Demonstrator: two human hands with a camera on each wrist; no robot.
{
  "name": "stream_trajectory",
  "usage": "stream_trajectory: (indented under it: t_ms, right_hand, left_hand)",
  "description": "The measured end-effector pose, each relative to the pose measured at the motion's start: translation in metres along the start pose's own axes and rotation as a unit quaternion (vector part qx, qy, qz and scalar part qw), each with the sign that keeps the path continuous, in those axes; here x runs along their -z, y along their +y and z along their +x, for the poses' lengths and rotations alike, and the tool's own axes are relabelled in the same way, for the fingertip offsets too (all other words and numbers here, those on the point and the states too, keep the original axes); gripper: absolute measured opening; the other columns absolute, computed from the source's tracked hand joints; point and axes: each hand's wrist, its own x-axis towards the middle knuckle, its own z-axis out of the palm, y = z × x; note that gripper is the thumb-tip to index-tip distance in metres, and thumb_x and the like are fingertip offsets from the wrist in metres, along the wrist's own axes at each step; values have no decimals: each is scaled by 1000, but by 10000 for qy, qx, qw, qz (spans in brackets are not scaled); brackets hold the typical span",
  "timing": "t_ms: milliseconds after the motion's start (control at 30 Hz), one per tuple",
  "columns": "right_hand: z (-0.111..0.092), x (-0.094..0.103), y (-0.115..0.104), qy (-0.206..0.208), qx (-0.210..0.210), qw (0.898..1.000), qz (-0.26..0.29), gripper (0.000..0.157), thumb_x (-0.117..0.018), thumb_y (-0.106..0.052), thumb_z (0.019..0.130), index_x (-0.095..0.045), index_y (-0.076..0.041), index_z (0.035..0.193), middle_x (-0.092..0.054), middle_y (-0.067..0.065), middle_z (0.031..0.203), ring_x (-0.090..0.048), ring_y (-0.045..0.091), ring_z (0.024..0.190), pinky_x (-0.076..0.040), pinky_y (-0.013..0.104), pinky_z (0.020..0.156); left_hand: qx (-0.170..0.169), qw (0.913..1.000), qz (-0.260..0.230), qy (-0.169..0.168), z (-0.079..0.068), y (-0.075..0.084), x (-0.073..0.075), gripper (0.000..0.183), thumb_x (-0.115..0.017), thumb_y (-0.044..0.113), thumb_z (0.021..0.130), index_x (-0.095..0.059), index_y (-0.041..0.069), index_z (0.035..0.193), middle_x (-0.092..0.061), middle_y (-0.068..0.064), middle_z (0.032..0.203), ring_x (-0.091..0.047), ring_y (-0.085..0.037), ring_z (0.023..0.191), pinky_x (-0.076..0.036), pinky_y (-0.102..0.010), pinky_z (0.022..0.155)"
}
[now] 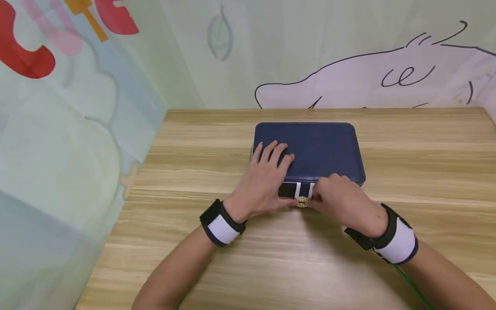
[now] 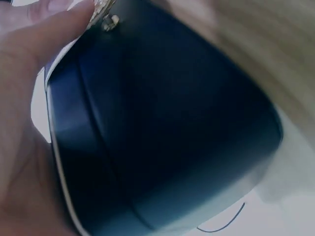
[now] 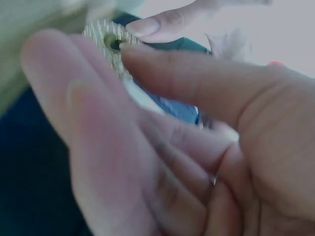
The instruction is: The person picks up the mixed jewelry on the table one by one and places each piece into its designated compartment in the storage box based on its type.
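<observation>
A flat dark blue box (image 1: 321, 148) with rounded corners lies closed on the table. A strap with white edges runs down its front to an ornate gold clasp (image 1: 302, 201). My left hand (image 1: 261, 183) holds the box at its front left, fingers spread over the lid and thumb reaching the clasp. At the front, my right hand (image 1: 345, 200) pinches the clasp, its thumb tip touching the gold rim in the right wrist view, its other fingers bent. The left wrist view shows the box's dark side (image 2: 172, 108) and a small metal fitting (image 2: 111, 22) near my thumb.
The wood-grain table (image 1: 209, 150) extends around the box. Printed cloth walls (image 1: 232, 77) rise behind it and on the left. Wide black and white bands (image 1: 224, 228) wrap both wrists, and a green cord (image 1: 410, 284) runs beside the right forearm.
</observation>
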Motion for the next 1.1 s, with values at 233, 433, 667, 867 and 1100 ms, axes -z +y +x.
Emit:
stream_trajectory:
  t_ms: [233,433,667,867,1100]
  right_hand:
    - [1,-9,-2,74,-420,9990,139,12,-80,-15,87,-74,-10,77,-56,-4,57,-49,10,49,-38,24,43]
    - [2,-11,-1,21,-462,9987,210,14,-79,-14,88,-74,-9,76,-56,-4,55,-49,10,48,-38,24,43]
    - [4,-13,-2,112,-398,9984,387,16,-78,-13,88,-76,-10,72,-56,-8,50,-51,8,46,-39,23,42]
    - [5,-14,-2,101,-382,9989,248,14,-79,-12,87,-78,-11,74,-58,-8,52,-49,10,48,-37,23,42]
    - [6,-16,-2,270,-376,9989,40,8,-79,-9,86,-75,-10,79,-62,-4,61,-53,13,53,-40,26,44]
  left_hand:
    - [81,9995,282,137,2,6,-8,110,-71,84,65,-48,15,148,-41,-18,156,-36,-40,148,-26,-62,123]
    - [97,9991,400,83,2,8,-8,112,-70,86,65,-47,16,149,-40,-18,157,-35,-40,149,-25,-61,123]
    - [117,9986,510,93,0,7,-9,111,-68,87,66,-46,18,150,-39,-18,158,-34,-40,149,-25,-62,123]
    - [106,9982,571,114,0,7,-10,110,-69,86,67,-45,18,151,-39,-19,157,-33,-41,150,-25,-62,123]
    - [96,9981,579,161,0,9,-10,108,-72,82,68,-46,17,150,-38,-20,157,-33,-41,149,-25,-62,123]
